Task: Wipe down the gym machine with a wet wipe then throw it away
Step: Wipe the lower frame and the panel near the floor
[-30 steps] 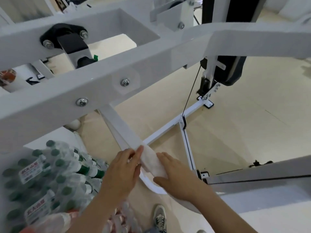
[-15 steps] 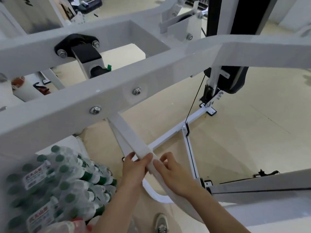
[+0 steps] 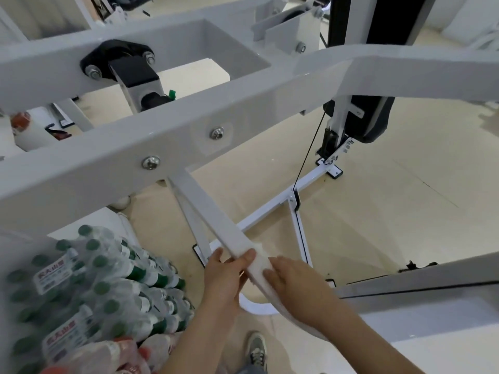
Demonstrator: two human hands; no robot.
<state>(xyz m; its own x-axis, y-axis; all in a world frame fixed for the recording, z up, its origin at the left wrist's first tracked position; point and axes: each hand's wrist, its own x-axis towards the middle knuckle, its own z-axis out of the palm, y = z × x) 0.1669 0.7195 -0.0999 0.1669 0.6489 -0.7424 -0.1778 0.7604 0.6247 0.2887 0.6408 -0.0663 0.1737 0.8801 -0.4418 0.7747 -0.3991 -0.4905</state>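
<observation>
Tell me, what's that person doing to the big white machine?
A person is wiping a gym machine. The left hand and the right hand both grip a wet wipe pressed over a slanted white bar of the frame. The wipe is in use, not yet thrown away. Packs of water bottles are stacked to the left.

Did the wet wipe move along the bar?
Yes. The wet wipe slid slightly down the sloping bar, farther from the bolt.

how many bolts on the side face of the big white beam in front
2: the lower bolt left of centre, the upper bolt up and right of it. More may sit out of frame.
</observation>
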